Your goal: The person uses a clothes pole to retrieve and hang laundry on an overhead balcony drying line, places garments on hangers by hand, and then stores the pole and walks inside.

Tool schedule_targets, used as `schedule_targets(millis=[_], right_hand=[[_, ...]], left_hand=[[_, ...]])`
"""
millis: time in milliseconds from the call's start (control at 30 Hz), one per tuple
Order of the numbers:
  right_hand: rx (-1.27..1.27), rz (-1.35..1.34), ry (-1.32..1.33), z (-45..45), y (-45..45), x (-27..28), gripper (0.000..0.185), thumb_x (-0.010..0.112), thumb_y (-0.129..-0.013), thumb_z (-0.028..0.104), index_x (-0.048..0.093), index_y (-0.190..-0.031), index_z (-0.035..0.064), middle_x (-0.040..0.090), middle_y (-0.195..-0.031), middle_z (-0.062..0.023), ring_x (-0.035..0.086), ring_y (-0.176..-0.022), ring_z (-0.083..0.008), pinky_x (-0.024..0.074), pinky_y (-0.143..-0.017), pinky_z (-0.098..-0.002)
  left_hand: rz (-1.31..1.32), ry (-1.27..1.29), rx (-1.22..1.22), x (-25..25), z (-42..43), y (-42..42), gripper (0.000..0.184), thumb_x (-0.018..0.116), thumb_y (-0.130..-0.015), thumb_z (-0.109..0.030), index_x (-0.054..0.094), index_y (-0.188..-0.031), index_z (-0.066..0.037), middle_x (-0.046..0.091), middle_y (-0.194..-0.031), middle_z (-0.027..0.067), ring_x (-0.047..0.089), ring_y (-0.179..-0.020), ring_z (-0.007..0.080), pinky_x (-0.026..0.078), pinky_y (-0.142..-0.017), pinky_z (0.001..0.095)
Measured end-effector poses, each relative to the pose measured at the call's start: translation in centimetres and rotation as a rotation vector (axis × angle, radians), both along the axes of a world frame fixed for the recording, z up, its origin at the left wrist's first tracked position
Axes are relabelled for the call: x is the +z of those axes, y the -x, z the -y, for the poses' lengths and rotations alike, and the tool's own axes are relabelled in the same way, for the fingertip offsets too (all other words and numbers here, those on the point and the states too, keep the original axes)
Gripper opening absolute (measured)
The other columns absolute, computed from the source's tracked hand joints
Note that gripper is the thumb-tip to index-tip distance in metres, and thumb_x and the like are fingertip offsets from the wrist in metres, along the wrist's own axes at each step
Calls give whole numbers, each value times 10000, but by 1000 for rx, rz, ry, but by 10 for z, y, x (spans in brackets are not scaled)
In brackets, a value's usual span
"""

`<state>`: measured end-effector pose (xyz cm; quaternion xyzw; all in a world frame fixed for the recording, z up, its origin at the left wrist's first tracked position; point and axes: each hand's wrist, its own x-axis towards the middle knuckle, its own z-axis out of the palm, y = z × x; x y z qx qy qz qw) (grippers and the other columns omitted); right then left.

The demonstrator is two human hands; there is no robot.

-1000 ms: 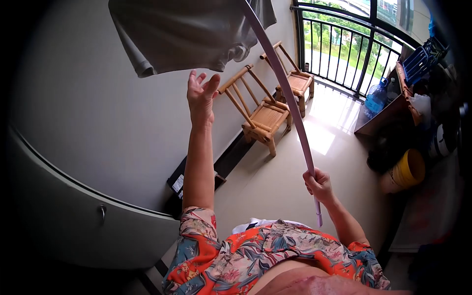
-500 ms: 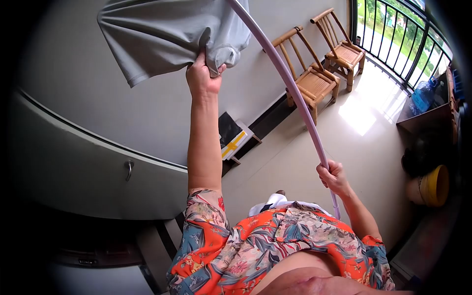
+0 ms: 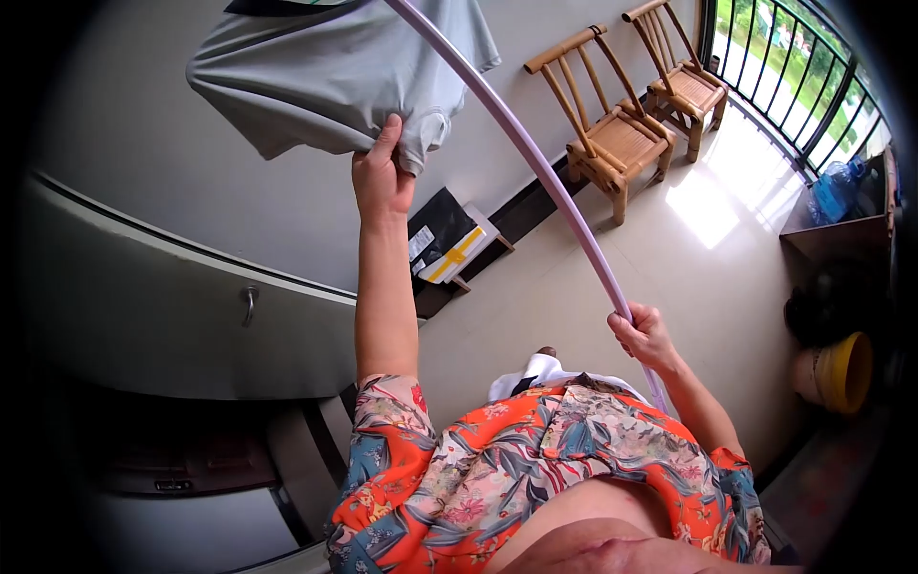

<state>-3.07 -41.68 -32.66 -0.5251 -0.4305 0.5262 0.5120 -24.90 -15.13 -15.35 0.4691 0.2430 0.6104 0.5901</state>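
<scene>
A light grey garment (image 3: 335, 81) of thin, smooth cloth hangs at the top of the view, with a dark band along its upper edge. My left hand (image 3: 384, 177) is raised with the arm stretched out, and its thumb and fingers are closed on the garment's bunched lower edge. My right hand (image 3: 644, 335) is wrapped round a long lilac pole (image 3: 535, 163) near its lower end. The pole slants up to the left, passes in front of the garment's right part, and its upper end is outside the view.
Two bamboo chairs (image 3: 623, 143) stand along the wall near the black balcony railing (image 3: 798, 81). Packages (image 3: 449, 244) lie on a low stand by the wall. On the left is a grey door (image 3: 191, 316) with a handle. A yellow bucket (image 3: 846, 373) and a blue bottle (image 3: 837, 191) are at right.
My left hand has moved slightly down, and its thumb now points up along the cloth. More of the garment's upper edge shows, including the dark band. My right hand keeps its grip on the pole.
</scene>
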Motion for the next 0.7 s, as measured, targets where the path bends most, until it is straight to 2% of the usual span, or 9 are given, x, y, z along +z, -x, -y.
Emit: schedule_targets(millis=[67, 167, 233, 367, 433, 500, 567, 667, 700], right_hand=[[-30, 44, -40, -1, -7, 0, 245, 572, -837, 226, 546, -685, 36, 385, -529, 71, 344, -481, -21, 271, -402, -214], [-24, 85, -60, -7, -2, 7, 248, 583, -828, 233, 549, -698, 25, 372, -528, 68, 334, -494, -32, 272, -414, -226], [-43, 124, -106, 0, 2, 15, 250, 586, -825, 239, 553, -704, 23, 374, -525, 64, 332, -493, -36, 277, -415, -230], [-87, 126, -123, 10, 10, 12, 236, 588, -824, 231, 561, -704, 30, 382, -525, 66, 342, -494, -31, 289, -416, -228], [-128, 95, -209, 7, 7, 27, 225, 586, -826, 225, 566, -702, 38, 389, -527, 73, 344, -488, -27, 286, -410, -221], [-165, 92, -211, 5, 4, 32, 204, 582, -830, 221, 571, -711, 55, 409, -509, 80, 375, -467, -19, 308, -403, -202], [-159, 37, -223, 21, -21, 41, 175, 581, -830, 226, 568, -781, 59, 459, -545, 63, 417, -469, -24, 344, -408, -193], [-155, -104, -336, 43, -26, 52, 233, 615, -807, 238, 546, -940, 59, 528, -658, 19, 485, -565, -35, 401, -486, -197], [-210, 34, -288, 45, -29, 41, 234, 626, -797, 238, 554, -930, 59, 533, -657, 16, 492, -577, -40, 410, -501, -204]], left_hand=[[-21, -15, -11, -5, 4, -16, 142, 602, -802, -127, 549, -898, -36, 571, -802, 48, 539, -632, 146, 394, -442, 314], [-73, -58, -188, -7, 10, -21, 121, 616, -794, -133, 566, -756, -30, 553, -627, 54, 522, -540, 124, 409, -446, 253], [-117, -40, -232, -8, 28, -33, 139, 609, -804, -160, 590, -784, -24, 566, -609, 63, 522, -528, 126, 409, -460, 238], [-107, -202, -578, -19, 57, -56, 240, 558, -844, -219, 588, -969, -17, 607, -722, 95, 545, -571, 137, 434, -508, 226], [-210, -331, -712, 13, 83, -77, 284, 571, -836, -220, 557, -1036, -17, 617, -769, 104, 551, -611, 122, 429, -511, 207], [-239, -401, -814, 18, 98, -95, 328, 593, -821, -205, 526, -1082, -16, 618, -791, 105, 545, -629, 110, 416, -507, 196], [-197, -407, -830, 35, 119, -129, 225, 596, -820, -180, 529, -967, -23, 598, -729, 90, 522, -597, 97, 383, -475, 198], [-188, -486, -816, 57, 134, -146, 174, 569, -839, -183, 519, -929, -42, 586, -694, 82, 516, -584, 96, 363, -463, 196], [-179, -519, -831, 64, 127, -150, 168, 559, -846, -186, 519, -931, -47, 586, -692, 82, 516, -582, 97, 358, -460, 196]])
